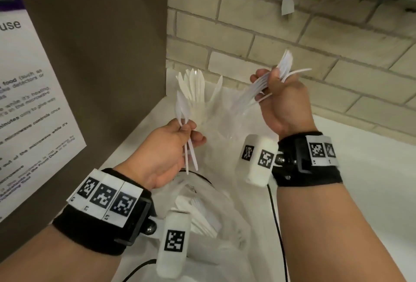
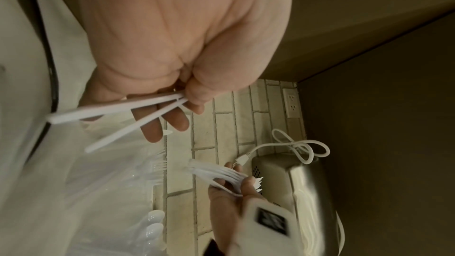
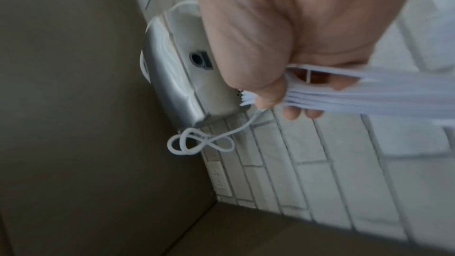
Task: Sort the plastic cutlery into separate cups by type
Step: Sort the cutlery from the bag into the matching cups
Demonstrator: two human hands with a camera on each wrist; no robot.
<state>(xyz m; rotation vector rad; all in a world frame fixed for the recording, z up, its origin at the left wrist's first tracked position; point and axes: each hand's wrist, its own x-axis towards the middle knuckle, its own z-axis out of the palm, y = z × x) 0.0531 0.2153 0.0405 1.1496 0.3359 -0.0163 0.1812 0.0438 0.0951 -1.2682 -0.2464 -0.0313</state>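
Observation:
My left hand [image 1: 189, 133] pinches a few white plastic cutlery pieces [image 1: 185, 124] by their thin handles [image 2: 138, 110]; I cannot tell their type. My right hand [image 1: 267, 81], raised at the right, grips a bundle of white forks [image 1: 279, 74] with the tines pointing up toward the wall; the same forks [image 3: 344, 100] fill the right wrist view. Behind the left hand a clear cup [image 1: 202, 110] holds upright white knives [image 1: 195, 83]. Another clear cup [image 1: 227, 126] stands beside it. Forks [image 2: 158, 168] and spoons [image 2: 152, 225] show in clear cups in the left wrist view.
A clear plastic bag [image 1: 209, 214] with more white cutlery lies on the white counter [image 1: 360, 180] under my wrists. A brown panel [image 1: 101, 56] with a paper notice [image 1: 27, 101] closes the left side. The brick wall [image 1: 258, 34], a silver appliance [image 2: 295, 178] with a white cable [image 2: 302, 149], and a black cable [image 1: 276, 225] are near.

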